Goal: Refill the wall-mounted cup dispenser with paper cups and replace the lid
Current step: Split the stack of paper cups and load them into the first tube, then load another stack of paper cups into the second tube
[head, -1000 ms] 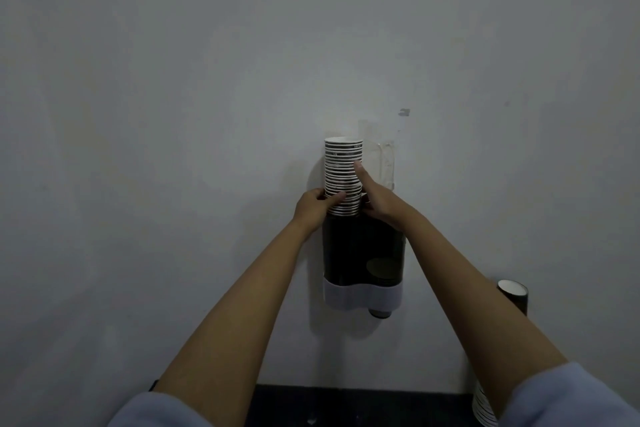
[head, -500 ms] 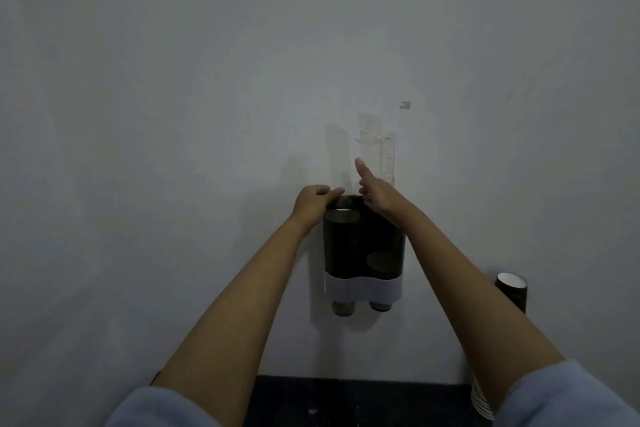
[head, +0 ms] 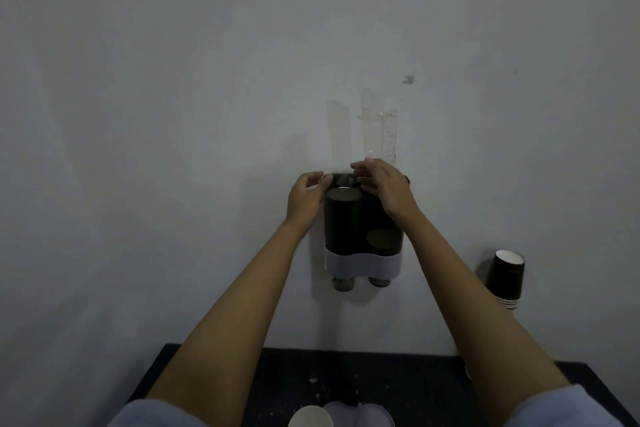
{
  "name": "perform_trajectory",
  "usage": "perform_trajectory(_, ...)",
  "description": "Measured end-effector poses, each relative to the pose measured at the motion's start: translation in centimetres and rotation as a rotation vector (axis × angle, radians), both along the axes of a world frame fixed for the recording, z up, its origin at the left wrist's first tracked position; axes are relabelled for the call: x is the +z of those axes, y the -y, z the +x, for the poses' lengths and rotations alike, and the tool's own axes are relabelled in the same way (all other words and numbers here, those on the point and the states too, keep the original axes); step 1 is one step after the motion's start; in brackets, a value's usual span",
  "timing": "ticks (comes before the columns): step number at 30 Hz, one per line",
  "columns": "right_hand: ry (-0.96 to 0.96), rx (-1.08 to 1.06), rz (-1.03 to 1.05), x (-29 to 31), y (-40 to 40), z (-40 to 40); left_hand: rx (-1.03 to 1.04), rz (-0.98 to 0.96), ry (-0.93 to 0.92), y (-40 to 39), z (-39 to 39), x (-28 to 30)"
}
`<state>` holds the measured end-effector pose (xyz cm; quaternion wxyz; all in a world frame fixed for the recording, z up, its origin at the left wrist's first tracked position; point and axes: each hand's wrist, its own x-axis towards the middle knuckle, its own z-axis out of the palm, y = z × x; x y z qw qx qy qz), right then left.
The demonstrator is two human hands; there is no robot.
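The cup dispenser [head: 363,262] hangs on the wall, a dark see-through body with a white band at its base. Its left tube holds a tall stack of paper cups [head: 342,218] whose top sits just under the open rim. The right tube holds only a short stack [head: 381,241]. A cup bottom pokes out under each tube. My left hand [head: 306,199] pinches the left side of the left tube's top rim. My right hand [head: 384,189] has its fingertips on the right side of that rim. A pale lid-like piece [head: 360,413] lies on the dark table below.
A tilted stack of dark paper cups [head: 506,276] leans by the wall at the right. The dark table [head: 415,388] runs along the bottom, with a round cream object [head: 310,418] at its near edge. Clear tape strips [head: 379,128] stick to the wall above the dispenser.
The cup stack that stood out of the left tube has dropped fully inside, and a cup now shows under that tube. Both hands have closed in on the top rim.
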<state>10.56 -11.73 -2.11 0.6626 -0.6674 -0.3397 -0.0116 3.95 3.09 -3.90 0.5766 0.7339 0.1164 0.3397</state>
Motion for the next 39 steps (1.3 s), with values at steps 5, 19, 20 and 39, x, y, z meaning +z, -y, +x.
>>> perform_trajectory(5,-0.126,0.040,0.032,-4.6,1.0,-1.7,0.013,-0.135,0.011,0.3,-1.5,-4.3)
perform_trajectory(19,-0.559,0.059,-0.519,-19.6,-0.4,-2.7,-0.243,-0.381,-0.562,1.7,-2.8,-14.7)
perform_trajectory(20,-0.539,0.067,-0.513,-19.7,-0.7,-2.6,-0.252,-0.381,-0.556,1.8,-2.6,-14.9)
perform_trajectory(39,-0.462,0.056,-0.537,-20.9,-0.8,-2.5,-0.226,-0.376,-0.494,2.6,-2.4,-16.2)
